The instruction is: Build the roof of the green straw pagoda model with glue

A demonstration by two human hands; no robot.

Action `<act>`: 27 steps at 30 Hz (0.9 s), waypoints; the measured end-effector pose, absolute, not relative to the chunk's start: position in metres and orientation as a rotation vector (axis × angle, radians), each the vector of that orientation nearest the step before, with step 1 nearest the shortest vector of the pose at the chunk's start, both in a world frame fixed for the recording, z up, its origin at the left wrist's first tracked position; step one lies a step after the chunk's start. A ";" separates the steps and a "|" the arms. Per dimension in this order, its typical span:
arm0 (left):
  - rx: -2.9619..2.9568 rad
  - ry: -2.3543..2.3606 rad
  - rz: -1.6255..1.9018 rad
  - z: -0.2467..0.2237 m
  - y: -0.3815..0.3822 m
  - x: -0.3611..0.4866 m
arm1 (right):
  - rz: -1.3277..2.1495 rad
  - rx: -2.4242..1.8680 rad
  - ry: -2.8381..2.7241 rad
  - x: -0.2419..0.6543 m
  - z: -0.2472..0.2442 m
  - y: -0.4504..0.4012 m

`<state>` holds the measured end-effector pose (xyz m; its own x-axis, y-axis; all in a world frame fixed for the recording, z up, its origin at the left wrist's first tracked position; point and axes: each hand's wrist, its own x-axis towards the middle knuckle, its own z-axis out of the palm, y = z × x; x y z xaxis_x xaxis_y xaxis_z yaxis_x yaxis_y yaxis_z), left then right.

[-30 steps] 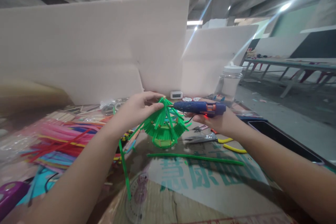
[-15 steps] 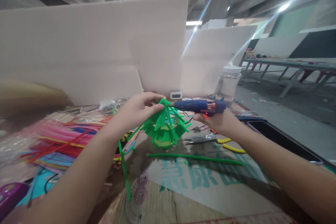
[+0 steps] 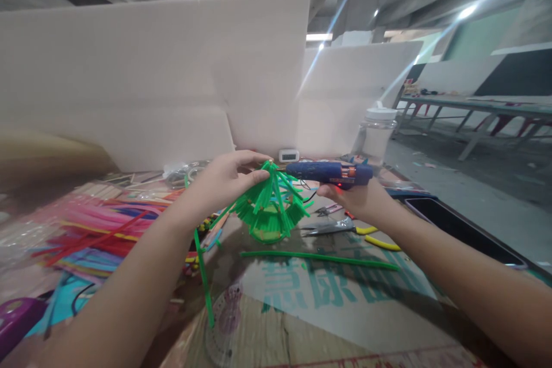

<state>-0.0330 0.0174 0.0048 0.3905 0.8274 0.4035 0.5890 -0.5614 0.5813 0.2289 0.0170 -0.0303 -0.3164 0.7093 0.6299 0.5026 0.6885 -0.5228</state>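
Observation:
My left hand (image 3: pixel 241 175) pinches the upper left side of a green pipe-cleaner structure (image 3: pixel 271 213), cone-topped with a round ring at its base. In my right hand (image 3: pixel 357 198) is a blue hot glue gun (image 3: pixel 319 172), a red light glowing on its body. Its nozzle points left and is at the cone's upper right side; whether it touches I cannot tell. A loose green pipe cleaner (image 3: pixel 319 259) lies on the table in front of the structure. Another green strip (image 3: pixel 203 279) reaches down over a clear protractor (image 3: pixel 222 322).
Pliers with yellow handles (image 3: pixel 336 229) lie right of the structure, near a phone (image 3: pixel 466 233). Bundled coloured pipe cleaners (image 3: pixel 107 227) cover the left side. A clear bottle (image 3: pixel 375 135) and small white digital display (image 3: pixel 288 156) stand behind. White boards (image 3: pixel 150 80) rise at the back.
Almost nothing differs. The glue gun has shifted very slightly, its nozzle staying beside the cone's upper part, and my left hand keeps its hold.

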 end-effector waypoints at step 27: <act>2.290 1.207 0.974 0.004 0.020 -0.034 | 0.382 -1.186 -1.918 0.225 -0.029 0.008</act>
